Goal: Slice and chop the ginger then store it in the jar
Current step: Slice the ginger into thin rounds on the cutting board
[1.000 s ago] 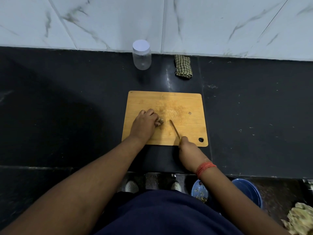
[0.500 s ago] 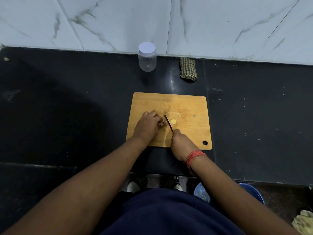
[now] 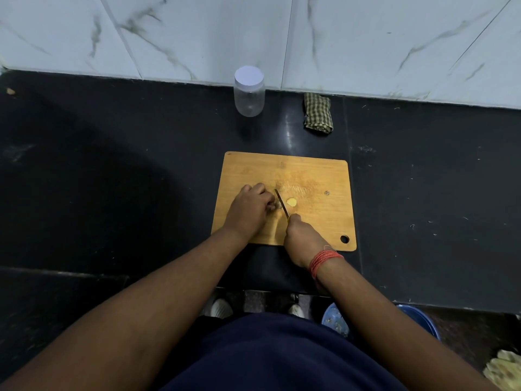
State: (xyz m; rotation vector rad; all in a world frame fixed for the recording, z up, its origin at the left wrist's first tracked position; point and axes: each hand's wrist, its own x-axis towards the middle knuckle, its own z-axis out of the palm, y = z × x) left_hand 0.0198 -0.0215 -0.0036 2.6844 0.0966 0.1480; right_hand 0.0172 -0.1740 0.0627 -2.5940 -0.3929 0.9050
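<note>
A wooden cutting board (image 3: pixel 315 176) lies on the black counter. My left hand (image 3: pixel 249 210) presses a piece of ginger (image 3: pixel 277 205) onto the board; my fingers hide most of it. My right hand (image 3: pixel 301 238) grips a knife (image 3: pixel 282 203), whose blade stands against the ginger at my left fingertips. One pale yellow cut slice (image 3: pixel 291 202) lies flat just right of the blade. A clear plastic jar (image 3: pixel 249 91) with a white lid on stands upright at the back by the wall, well behind the board.
A folded green checked cloth (image 3: pixel 318 112) lies by the wall, right of the jar. The marble wall (image 3: pixel 282 38) closes the back. Below the counter's front edge are a blue bucket (image 3: pixel 423 323) and a blue bowl (image 3: pixel 334 323) on the floor.
My right hand moved the knife left, up against the ginger, and a slice has come off and lies beside the blade. My left hand stays on the ginger.
</note>
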